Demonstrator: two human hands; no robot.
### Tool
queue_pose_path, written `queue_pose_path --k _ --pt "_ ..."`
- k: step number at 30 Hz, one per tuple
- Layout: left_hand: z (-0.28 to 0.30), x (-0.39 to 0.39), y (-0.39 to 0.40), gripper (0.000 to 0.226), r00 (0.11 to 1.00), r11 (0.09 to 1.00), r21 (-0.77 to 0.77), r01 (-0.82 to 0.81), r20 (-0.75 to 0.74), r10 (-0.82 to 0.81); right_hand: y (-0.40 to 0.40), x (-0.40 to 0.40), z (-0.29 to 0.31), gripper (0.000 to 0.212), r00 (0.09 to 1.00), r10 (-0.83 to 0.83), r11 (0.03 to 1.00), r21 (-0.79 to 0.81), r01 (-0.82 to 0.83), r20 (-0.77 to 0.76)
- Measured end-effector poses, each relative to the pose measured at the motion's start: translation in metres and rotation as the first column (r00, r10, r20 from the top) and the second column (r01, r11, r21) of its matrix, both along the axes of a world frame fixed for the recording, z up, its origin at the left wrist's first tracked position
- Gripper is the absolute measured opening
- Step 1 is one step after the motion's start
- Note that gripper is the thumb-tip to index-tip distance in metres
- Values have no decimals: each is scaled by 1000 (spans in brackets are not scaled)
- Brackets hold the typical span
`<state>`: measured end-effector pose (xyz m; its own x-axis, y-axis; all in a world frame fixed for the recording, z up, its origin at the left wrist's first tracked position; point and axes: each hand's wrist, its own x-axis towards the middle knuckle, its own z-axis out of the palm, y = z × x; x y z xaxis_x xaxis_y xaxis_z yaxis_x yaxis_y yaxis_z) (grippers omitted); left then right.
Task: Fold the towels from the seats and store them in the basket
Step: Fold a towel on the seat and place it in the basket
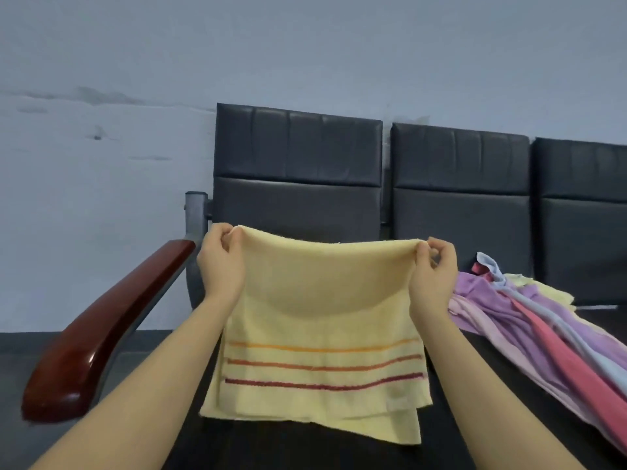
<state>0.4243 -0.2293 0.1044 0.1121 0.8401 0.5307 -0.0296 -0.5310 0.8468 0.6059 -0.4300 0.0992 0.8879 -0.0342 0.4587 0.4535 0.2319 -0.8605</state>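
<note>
Left grip pinches the upper left corner of the yellow striped towel; right grip pinches the upper right corner. The towel hangs doubled over, lower edges resting on the black seat. A pile of purple, pink and blue towels lies on the adjacent seat, right.

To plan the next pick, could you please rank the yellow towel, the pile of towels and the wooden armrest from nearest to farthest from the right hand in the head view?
From the right hand:
1. Yellow towel: pinched at its top corner, in front of the person.
2. Pile of towels: just to the right, on the next seat.
3. Wooden armrest: far left, beyond the left hand.
</note>
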Motion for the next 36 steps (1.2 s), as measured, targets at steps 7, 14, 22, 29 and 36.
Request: queue_pose_path --k 7,14,22,29,36 --pt "17 -14 -20 9 988 1000 9 18 156 -19 -4 -16 15 11 994 64 988 134 -76 89" --pt "-47 -61 -57 11 998 997 -79 -12 65 17 -47 -54 -44 11 994 97 995 -39 -95 52" --pt "-116 -108 -92 12 953 989 64 -134 -266 146 -93 -94 -108 8 1000 29 961 -274 -25 8" --pt "-137 -127 -106 20 830 974 215 -76 -528 181 -114 -107 -133 17 997 -67 849 -523 76 36" --pt "-133 -91 -88 39 502 950 267 162 -851 154 -87 -89 -134 14 996 28 706 -707 42 87"
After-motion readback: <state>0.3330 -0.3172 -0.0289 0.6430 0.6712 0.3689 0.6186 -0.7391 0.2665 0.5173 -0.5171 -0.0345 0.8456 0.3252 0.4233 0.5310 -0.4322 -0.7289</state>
